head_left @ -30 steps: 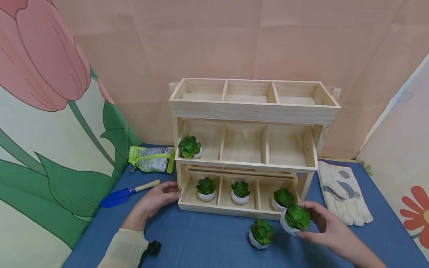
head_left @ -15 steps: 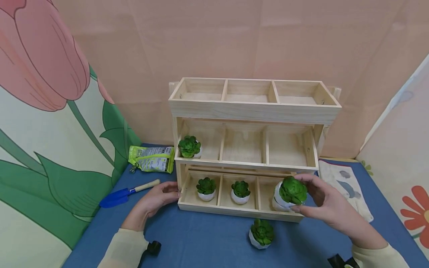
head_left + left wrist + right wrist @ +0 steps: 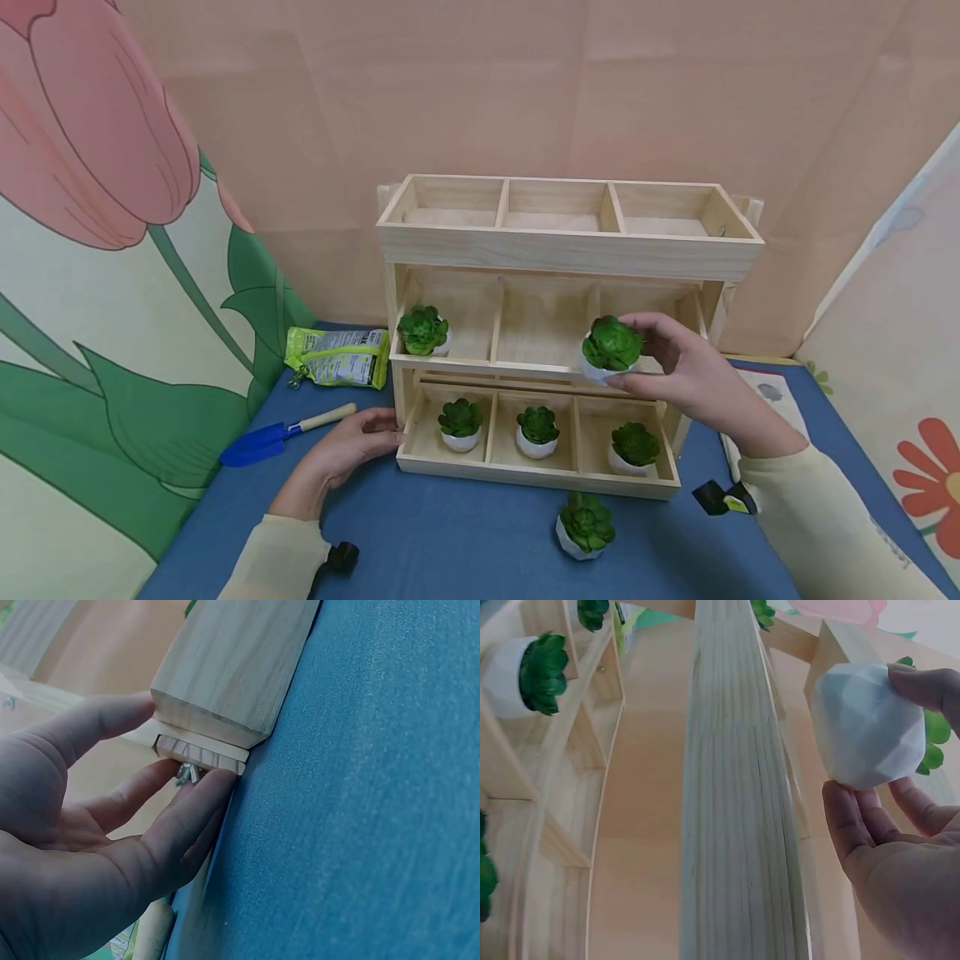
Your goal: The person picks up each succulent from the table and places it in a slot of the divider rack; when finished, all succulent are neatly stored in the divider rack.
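Observation:
My right hand [image 3: 686,371] pinches a potted succulent [image 3: 611,343] between thumb and fingers, in front of the middle tier of the wooden plant shelf [image 3: 570,252]. From the right wrist view, its faceted white pot [image 3: 866,724] appears raised beyond the tier's front board. My left hand [image 3: 348,454] grips the shelf's lower left corner; in the left wrist view, thumb and fingers lie on either side of the wooden end [image 3: 202,750]. Three succulents, left [image 3: 461,419], middle [image 3: 537,427] and right [image 3: 633,444], occupy the bottom tier. Another succulent [image 3: 423,331] sits in the middle tier's left compartment.
One more potted succulent [image 3: 585,525] stands on the blue cloth [image 3: 465,542] before the shelf. To the left lie a blue trowel [image 3: 255,443] and a green packet [image 3: 341,357]. Work gloves [image 3: 776,396] lie at right, partly hidden by the right arm.
My right hand has carried its succulent up and leftward, from near the bottom tier's right end to the front of the middle tier. The left hand has stayed at the corner.

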